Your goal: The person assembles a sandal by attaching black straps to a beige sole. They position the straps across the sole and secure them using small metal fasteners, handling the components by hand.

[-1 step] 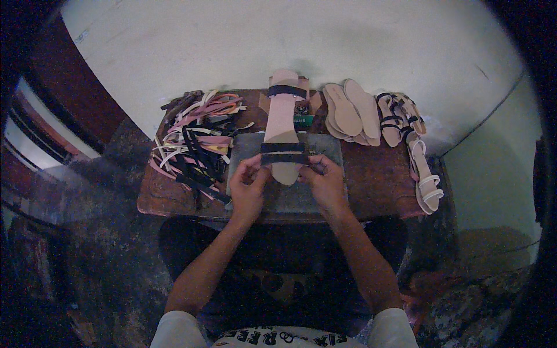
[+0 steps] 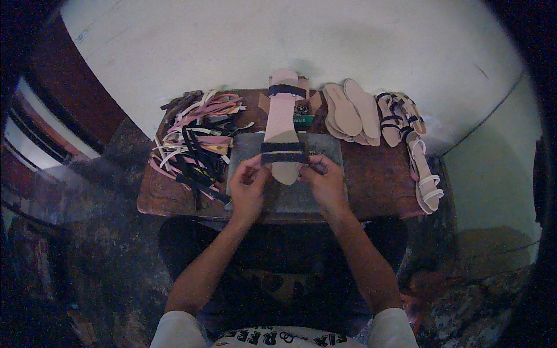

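Between my hands a flat sandal [image 2: 282,119] points its toe end toward me. Its sole is pale pink, turning beige near the toe. One black strap [image 2: 287,91] crosses the far end, and two more black straps [image 2: 282,147] cross side by side near the toe. My left hand [image 2: 249,182] pinches the sandal at the left end of the nearest strap. On the opposite side my right hand [image 2: 323,180] pinches the right end of the same strap. Both thumbs curl in close to the sole's edge; the fingertips are partly hidden.
Under the sandal lies a grey slab [image 2: 255,203] on a dark wooden table [image 2: 371,191]. Loose pink, white and black straps [image 2: 200,145] pile up at the left. An open box [image 2: 313,104] of small dark pieces, beige insoles [image 2: 351,113], black-strapped sandals [image 2: 391,122] and white-strapped sandals [image 2: 428,182] stand beyond.
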A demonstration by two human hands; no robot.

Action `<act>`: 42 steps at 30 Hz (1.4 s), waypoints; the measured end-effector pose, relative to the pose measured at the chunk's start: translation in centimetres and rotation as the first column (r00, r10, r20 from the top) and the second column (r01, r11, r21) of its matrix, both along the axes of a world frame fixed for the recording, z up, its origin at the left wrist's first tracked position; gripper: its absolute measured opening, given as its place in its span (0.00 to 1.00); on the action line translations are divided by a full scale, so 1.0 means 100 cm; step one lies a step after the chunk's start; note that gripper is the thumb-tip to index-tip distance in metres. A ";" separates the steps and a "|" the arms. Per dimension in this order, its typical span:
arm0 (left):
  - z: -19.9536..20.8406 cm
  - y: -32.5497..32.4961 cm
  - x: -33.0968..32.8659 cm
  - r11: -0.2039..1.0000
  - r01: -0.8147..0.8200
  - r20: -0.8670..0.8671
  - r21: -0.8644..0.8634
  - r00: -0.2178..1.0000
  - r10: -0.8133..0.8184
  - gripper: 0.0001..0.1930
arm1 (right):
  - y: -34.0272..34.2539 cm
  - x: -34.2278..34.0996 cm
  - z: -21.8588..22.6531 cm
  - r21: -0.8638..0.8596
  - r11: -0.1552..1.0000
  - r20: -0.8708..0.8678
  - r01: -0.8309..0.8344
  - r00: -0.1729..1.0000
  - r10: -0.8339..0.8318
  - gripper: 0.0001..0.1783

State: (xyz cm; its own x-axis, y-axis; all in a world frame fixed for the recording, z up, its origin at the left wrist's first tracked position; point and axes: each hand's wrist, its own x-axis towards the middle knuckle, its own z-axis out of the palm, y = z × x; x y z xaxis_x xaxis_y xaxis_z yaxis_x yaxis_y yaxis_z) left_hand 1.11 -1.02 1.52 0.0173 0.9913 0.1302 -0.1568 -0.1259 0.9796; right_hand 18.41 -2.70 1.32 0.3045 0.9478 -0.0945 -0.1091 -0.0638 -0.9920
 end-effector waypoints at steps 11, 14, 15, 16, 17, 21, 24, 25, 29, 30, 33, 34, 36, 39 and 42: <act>0.010 -0.005 0.001 0.995 0.080 0.111 -0.066 0.991 -0.072 0.15 | -0.001 0.001 -0.004 0.063 0.998 -0.126 0.001 0.992 0.007 0.13; 0.007 -0.003 -0.003 0.992 0.059 0.124 -0.110 0.991 -0.046 0.16 | 0.000 -0.002 -0.004 0.054 0.999 -0.101 0.007 0.995 -0.001 0.12; 0.004 0.000 -0.004 0.991 0.057 0.132 -0.118 0.990 -0.042 0.16 | 0.001 -0.002 -0.004 0.048 0.999 -0.096 0.016 0.995 -0.011 0.12; 0.003 0.002 -0.005 0.991 0.055 0.141 -0.125 0.989 -0.038 0.16 | 0.002 -0.002 -0.006 0.076 0.997 -0.027 0.016 1.000 -0.014 0.12; 0.005 0.002 -0.006 0.990 0.053 0.130 -0.129 0.991 -0.036 0.16 | 0.002 -0.001 -0.007 0.103 0.995 0.044 0.017 0.999 -0.022 0.12; 0.010 0.002 -0.009 0.989 0.078 0.102 -0.124 0.993 -0.065 0.16 | 0.003 -0.002 -0.007 0.215 0.976 0.091 0.029 0.995 -0.050 0.11; 0.010 0.001 -0.008 0.986 0.112 0.070 -0.120 0.992 -0.104 0.15 | 0.001 -0.002 -0.005 0.214 0.977 0.075 0.015 0.997 -0.032 0.11; 0.010 0.001 -0.007 0.985 0.121 0.055 -0.122 0.992 -0.115 0.15 | 0.001 -0.002 -0.004 0.212 0.977 0.059 0.013 0.998 -0.026 0.11; 0.000 0.005 -0.011 0.970 0.204 0.167 -0.131 0.969 -0.181 0.15 | 0.000 -0.003 -0.001 0.241 0.971 0.093 -0.002 0.995 -0.021 0.09; -0.001 0.007 -0.011 0.964 0.218 0.222 -0.150 0.958 -0.182 0.15 | 0.000 -0.003 -0.001 0.256 0.967 0.127 -0.005 0.991 -0.028 0.08; 0.000 0.008 -0.010 0.959 0.187 0.226 -0.212 0.964 -0.138 0.15 | -0.003 -0.003 0.009 0.233 0.972 0.114 -0.016 0.993 -0.011 0.07; 0.001 0.008 -0.009 0.959 0.163 0.200 -0.234 0.973 -0.117 0.15 | -0.003 -0.003 0.008 0.230 0.973 0.082 -0.018 0.997 -0.001 0.06; -0.005 0.009 -0.011 0.961 0.150 0.187 -0.231 0.976 -0.107 0.16 | -0.002 -0.002 0.008 0.225 0.974 0.019 -0.025 1.000 0.021 0.06; -0.011 0.012 -0.013 0.954 0.183 0.250 -0.237 0.960 -0.122 0.16 | -0.003 -0.005 0.012 0.240 0.971 -0.044 -0.007 0.999 0.018 0.10; -0.005 0.010 -0.010 0.949 0.173 0.304 -0.262 0.949 -0.089 0.17 | 0.000 -0.004 0.003 0.203 0.979 0.047 0.028 0.998 -0.038 0.10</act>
State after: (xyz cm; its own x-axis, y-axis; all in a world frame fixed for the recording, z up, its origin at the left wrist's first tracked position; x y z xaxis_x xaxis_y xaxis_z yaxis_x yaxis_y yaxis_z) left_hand 0.07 0.02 1.04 0.1532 0.9789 -0.1354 -0.4305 0.1895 0.8825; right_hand 17.96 -2.65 1.57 0.3354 0.9351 0.1139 -0.0574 0.1410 -0.9883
